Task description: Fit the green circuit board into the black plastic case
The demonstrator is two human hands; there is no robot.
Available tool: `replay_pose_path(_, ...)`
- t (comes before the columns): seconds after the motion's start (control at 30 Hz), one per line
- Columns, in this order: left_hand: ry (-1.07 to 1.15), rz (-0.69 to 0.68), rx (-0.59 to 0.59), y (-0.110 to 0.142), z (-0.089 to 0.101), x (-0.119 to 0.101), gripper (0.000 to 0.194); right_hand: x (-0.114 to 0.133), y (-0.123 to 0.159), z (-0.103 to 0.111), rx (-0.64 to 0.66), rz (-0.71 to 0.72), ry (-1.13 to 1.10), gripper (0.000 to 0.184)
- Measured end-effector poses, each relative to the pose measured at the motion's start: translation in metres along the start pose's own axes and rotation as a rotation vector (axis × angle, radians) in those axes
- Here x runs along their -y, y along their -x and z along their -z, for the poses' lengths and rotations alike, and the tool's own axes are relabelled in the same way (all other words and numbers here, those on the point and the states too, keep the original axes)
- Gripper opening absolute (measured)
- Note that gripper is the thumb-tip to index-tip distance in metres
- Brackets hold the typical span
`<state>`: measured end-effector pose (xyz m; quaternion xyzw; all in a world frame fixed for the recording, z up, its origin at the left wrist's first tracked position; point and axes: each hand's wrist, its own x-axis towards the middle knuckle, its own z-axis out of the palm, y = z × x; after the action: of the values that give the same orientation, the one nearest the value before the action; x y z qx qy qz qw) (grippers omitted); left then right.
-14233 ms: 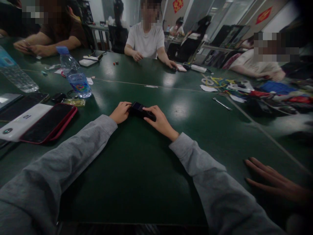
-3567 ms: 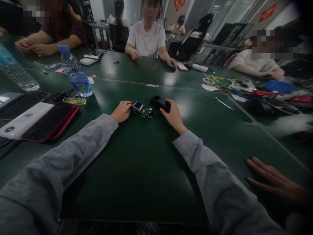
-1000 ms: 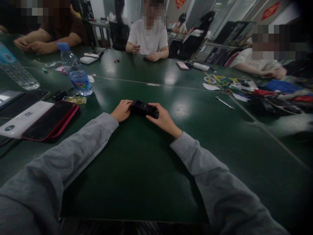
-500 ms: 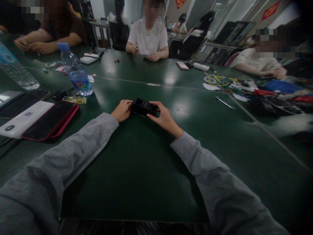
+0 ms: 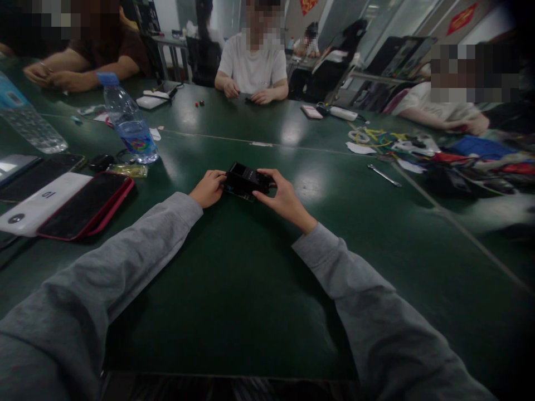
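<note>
A small black plastic casing (image 5: 246,179) is tilted up off the dark green table (image 5: 251,301), near the table's middle. My right hand (image 5: 281,197) grips its right end with fingers curled round it. My left hand (image 5: 208,188) is closed at its left end, fingertips on the lower edge, where a sliver of a green circuit board (image 5: 234,192) shows under the casing. Both arms wear grey sleeves.
To the left lie a phone in a red case (image 5: 83,207), a white power bank (image 5: 37,203) and a water bottle (image 5: 129,125). A metal wrench (image 5: 383,175) and a pile of coloured parts (image 5: 418,147) sit right. Other people sit around the far side.
The black casing has lifted and tilted up from lying flat over the board. My right hand has risen slightly with it. The left hand has stayed in place.
</note>
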<state>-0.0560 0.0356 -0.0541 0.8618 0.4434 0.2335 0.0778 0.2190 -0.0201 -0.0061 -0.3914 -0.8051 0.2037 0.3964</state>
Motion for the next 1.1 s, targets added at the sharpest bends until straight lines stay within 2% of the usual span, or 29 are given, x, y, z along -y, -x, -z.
replay_pose_path(0.37, 0.011, -0.016, -0.02, 0.002, 0.0, 0.001, 0.043, 0.003, -0.004, 0.007, -0.012, -0.005, -0.008, 0.054)
replay_pose_path(0.67, 0.013, -0.002, -0.017, 0.002, -0.002, 0.003, 0.041, -0.007, -0.008, 0.018, -0.103, -0.031, 0.015, 0.055)
replay_pose_path(0.9, 0.014, -0.007, -0.012, 0.002, -0.001, 0.002, 0.042, -0.023, -0.007, 0.028, -0.181, -0.08, 0.058, 0.056)
replay_pose_path(1.1, 0.011, 0.018, 0.021, 0.002, 0.001, 0.001, 0.04, -0.052, -0.001, 0.034, -0.267, -0.129, 0.093, 0.055)
